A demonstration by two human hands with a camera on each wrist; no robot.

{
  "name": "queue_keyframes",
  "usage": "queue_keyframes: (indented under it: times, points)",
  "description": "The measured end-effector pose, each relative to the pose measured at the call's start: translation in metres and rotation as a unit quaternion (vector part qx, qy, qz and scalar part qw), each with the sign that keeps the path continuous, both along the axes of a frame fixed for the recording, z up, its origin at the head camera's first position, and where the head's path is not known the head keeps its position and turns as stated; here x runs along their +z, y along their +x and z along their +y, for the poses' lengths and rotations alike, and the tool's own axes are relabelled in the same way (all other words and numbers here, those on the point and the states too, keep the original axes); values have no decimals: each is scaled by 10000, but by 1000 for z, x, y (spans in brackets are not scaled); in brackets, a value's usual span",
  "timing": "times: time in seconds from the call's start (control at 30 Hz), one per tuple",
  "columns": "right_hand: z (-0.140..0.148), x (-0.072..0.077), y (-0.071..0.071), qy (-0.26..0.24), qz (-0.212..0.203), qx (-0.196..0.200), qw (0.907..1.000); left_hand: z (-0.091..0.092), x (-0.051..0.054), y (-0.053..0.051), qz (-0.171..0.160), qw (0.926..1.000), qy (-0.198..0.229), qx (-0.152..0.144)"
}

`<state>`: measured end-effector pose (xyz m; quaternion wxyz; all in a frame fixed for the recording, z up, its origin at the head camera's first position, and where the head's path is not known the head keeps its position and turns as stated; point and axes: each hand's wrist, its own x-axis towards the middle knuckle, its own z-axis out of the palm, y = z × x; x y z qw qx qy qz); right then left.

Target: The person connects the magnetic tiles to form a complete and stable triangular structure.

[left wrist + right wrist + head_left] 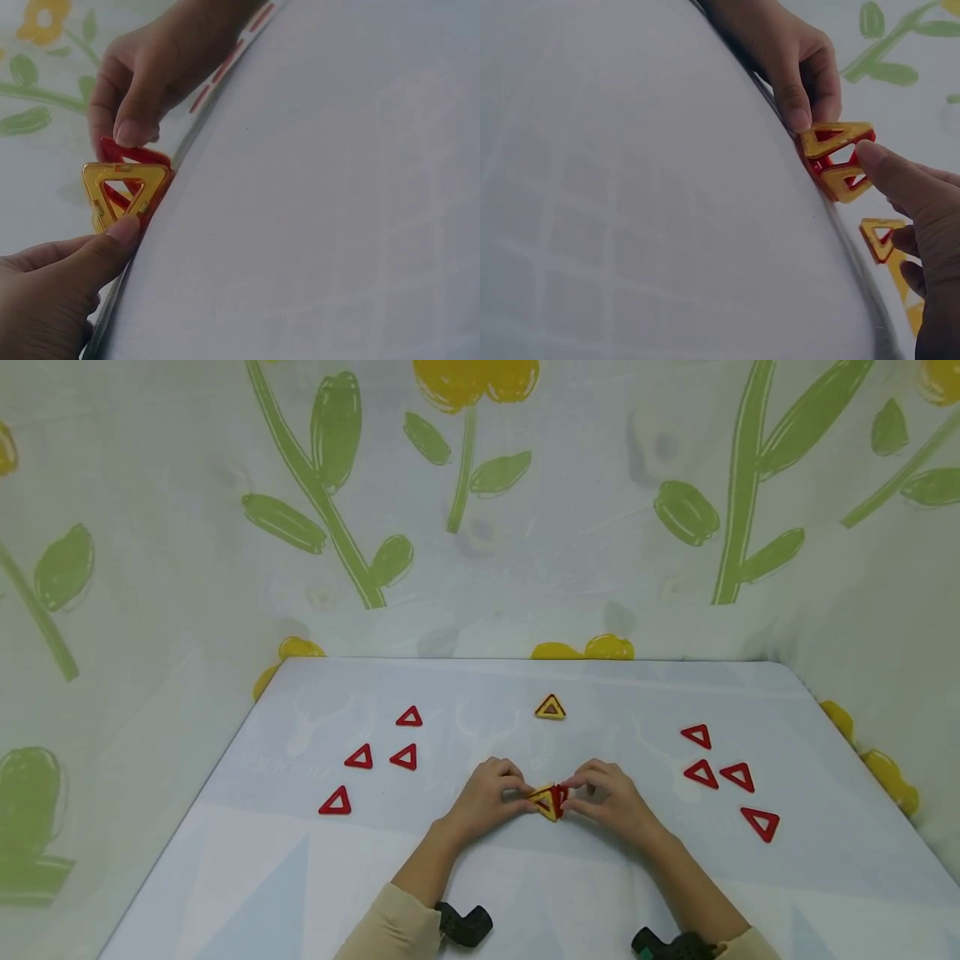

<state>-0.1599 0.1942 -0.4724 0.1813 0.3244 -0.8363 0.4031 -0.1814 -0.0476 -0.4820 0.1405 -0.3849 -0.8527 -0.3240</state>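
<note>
Both hands meet at a small cluster of magnetic triangle tiles near the middle of the table. My left hand (486, 800) pinches a yellow triangle tile (124, 172) between thumb and fingers, at the left side of the cluster. From the right, my right hand (613, 800) pinches a red triangle tile (151, 156) with thumb and fingertips. The red tile stands tilted against the yellow one in the left wrist view. More yellow and red frames show in the cluster in the right wrist view; how they join is partly hidden by the fingers.
Beyond the hands lies a yellow triangle piece (551, 717) with red beneath it. Several loose red triangles (335, 811) are scattered at the left, and several more red triangles (761, 814) at the right. The white table (247, 877) meets a flower-patterned wall covering (555, 585) behind.
</note>
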Motion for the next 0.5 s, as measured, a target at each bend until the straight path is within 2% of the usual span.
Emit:
queue_keyframes:
  times: [0.27, 0.5]
  points:
    - [-2, -11, -3, -215, -146, 140, 9996, 1, -1, 0, 159, 9999, -65, -4]
    - [-3, -12, -2, -209, -235, 86, 9995, 3, -1, 0, 399, 9990, -63, 200]
